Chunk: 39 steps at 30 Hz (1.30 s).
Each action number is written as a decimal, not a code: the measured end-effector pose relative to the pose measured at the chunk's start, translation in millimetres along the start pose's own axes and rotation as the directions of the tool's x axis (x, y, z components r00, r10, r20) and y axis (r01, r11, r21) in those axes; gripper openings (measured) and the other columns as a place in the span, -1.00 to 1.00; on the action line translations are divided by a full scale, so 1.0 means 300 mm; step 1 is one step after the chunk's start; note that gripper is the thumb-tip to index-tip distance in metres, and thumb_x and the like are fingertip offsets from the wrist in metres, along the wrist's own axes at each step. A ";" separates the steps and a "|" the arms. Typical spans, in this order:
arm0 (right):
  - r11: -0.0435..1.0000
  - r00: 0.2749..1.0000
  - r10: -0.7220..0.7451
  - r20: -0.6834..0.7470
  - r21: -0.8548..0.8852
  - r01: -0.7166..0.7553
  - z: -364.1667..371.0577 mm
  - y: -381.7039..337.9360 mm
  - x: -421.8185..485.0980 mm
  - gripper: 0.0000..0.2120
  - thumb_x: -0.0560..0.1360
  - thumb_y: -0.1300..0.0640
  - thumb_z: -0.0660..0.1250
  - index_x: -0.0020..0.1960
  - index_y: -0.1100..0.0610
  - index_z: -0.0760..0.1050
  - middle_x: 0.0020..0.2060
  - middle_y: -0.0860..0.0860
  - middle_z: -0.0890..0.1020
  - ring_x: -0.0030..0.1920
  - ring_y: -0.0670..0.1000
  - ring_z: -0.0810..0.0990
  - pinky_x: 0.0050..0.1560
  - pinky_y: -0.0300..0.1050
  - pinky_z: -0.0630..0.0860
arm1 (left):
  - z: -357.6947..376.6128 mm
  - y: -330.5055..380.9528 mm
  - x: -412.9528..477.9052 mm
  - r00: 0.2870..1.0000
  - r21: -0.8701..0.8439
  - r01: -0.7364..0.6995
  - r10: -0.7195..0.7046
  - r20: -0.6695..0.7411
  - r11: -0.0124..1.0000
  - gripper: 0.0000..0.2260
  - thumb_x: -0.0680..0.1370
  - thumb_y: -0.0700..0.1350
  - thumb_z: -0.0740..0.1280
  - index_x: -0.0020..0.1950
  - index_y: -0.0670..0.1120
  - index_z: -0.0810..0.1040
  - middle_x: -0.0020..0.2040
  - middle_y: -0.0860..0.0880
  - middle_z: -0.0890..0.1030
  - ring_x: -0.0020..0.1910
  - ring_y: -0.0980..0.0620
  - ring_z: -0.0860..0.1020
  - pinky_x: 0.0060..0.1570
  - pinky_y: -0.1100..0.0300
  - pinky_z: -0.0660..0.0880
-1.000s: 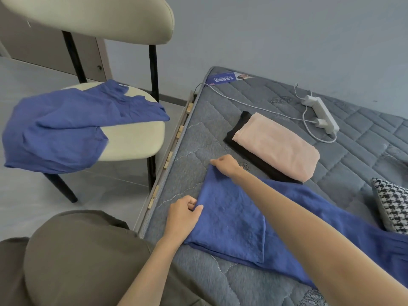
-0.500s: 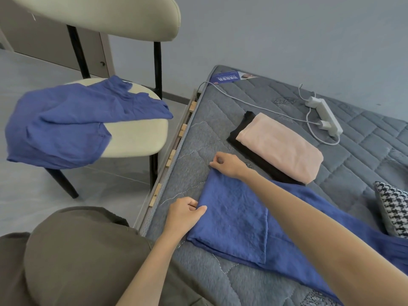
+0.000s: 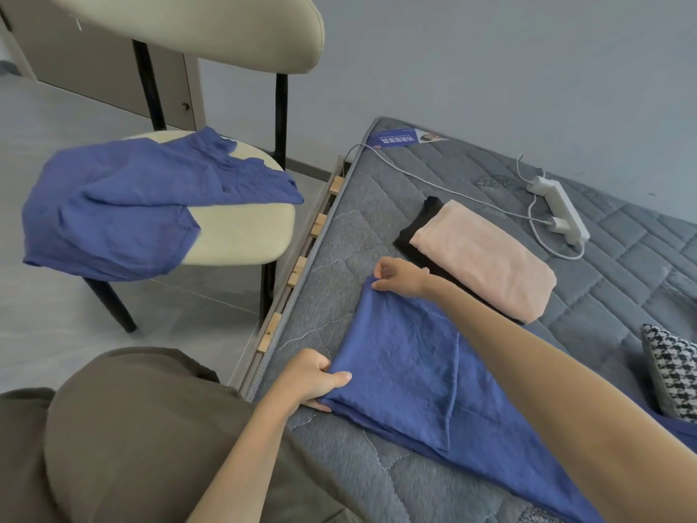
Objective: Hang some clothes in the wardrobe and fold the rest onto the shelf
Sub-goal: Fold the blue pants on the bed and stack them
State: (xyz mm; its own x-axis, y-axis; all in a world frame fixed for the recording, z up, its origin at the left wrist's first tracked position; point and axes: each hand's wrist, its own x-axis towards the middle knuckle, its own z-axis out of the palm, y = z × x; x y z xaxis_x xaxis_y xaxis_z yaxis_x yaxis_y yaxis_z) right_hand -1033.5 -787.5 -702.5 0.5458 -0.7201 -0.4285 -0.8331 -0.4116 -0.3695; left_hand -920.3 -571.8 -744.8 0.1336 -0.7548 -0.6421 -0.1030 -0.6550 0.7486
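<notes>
So the blue garment [image 3: 399,371] lies on the mattress [image 3: 339,239] mid-frame, with its folded end to the left and its long tail running off to the lower right under the right arm. Left hand [image 3: 313,379] pinches the near corner and right hand [image 3: 399,277] the far one, so the next fold probably goes along that axis. Versus a second back it's the same corners, but the left thumb is now further over the cloth.

On grey quilted mattress [image 3: 377,198]: folded pink cloth [image 3: 486,258] atop black garment [image 3: 413,230], behind blue linen garment [image 3: 399,368]; cream padded chair [image 3: 241,235] to left.
</notes>
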 end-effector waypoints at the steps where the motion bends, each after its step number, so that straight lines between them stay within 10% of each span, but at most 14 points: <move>1: 0.999 1.000 -0.004 -0.030 -0.039 0.003 -0.003 -0.010 0.005 -0.88 0.54 0.05 0.30 -0.07 0.05 0.37 -0.01 -0.03 0.57 0.03 0.00 0.47 0.01 -0.01 0.15 | -0.010 0.003 -0.004 1.000 -0.034 -0.014 0.014 -0.015 0.999 -0.80 0.51 -0.14 0.40 -0.27 -0.19 0.50 -0.29 -0.08 0.57 -0.33 0.04 0.59 -0.37 0.21 0.60; 11: 0.999 0.983 -0.051 -0.178 0.003 0.052 0.005 -0.170 0.106 -0.92 0.55 0.06 0.29 -0.02 0.04 0.41 0.03 0.00 0.63 0.08 0.04 0.49 0.03 -0.01 0.16 | -0.152 -0.023 -0.022 0.924 -0.090 -0.163 0.120 -0.364 0.983 -0.82 0.52 -0.08 0.33 -0.21 -0.16 0.52 -0.25 -0.12 0.58 -0.27 -0.05 0.57 -0.19 0.01 0.63; 18: 0.990 0.951 -0.104 -0.292 0.063 0.128 0.061 -0.324 0.195 -0.89 0.54 0.05 0.30 0.02 0.06 0.46 0.08 -0.02 0.65 0.12 0.08 0.54 0.22 0.06 0.30 | -0.246 -0.036 -0.050 0.729 0.078 -0.153 0.166 -0.665 0.985 -0.78 0.59 -0.02 0.24 -0.24 -0.04 0.42 -0.31 0.04 0.48 -0.29 0.01 0.47 -0.35 0.16 0.30; 24: 0.947 0.922 -0.158 -0.353 0.210 0.242 0.055 -0.422 0.205 -0.94 0.54 0.14 0.33 -0.02 0.10 0.46 -0.03 0.05 0.66 -0.20 0.03 0.57 -0.04 0.05 0.54 | -0.296 -0.054 -0.043 0.569 -0.027 -0.314 0.166 -0.806 0.949 -0.81 0.58 -0.04 0.27 -0.17 -0.10 0.51 -0.28 0.05 0.53 -0.19 -0.06 0.49 -0.29 0.12 0.30; 32: 0.871 0.925 -0.094 -0.369 0.419 0.256 -0.041 -0.310 0.097 -0.89 0.53 0.19 0.36 -0.05 0.14 0.42 -0.16 0.06 0.65 -0.49 -0.03 0.61 -0.23 -0.17 0.56 | -0.270 0.007 -0.070 0.676 -0.367 -0.579 0.177 -0.715 0.728 -0.91 0.48 -0.09 0.44 -0.13 -0.09 0.61 -0.25 0.00 0.63 -0.30 0.14 0.55 -0.35 0.24 0.51; 39: 0.682 0.929 -0.014 -0.370 0.676 0.280 -0.145 -0.166 -0.056 -0.78 0.54 0.42 0.26 -0.08 0.15 0.28 -0.31 0.08 0.48 -0.53 -0.08 0.60 -0.44 -0.28 0.52 | -0.163 0.146 -0.139 0.673 -0.266 -0.669 0.414 -0.613 0.694 -0.92 0.44 -0.17 0.48 -0.19 -0.12 0.60 -0.26 0.01 0.62 -0.31 0.24 0.53 -0.35 0.40 0.43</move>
State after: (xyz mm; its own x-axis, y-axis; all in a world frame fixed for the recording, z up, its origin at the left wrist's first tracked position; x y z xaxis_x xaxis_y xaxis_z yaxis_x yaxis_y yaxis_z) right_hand -1005.1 -779.3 -641.0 0.4856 -0.8698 -0.0877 -0.3547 -0.1043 -0.9291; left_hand -882.1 -567.4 -677.2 0.6515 -0.7584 -0.0206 0.1011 0.0599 0.9931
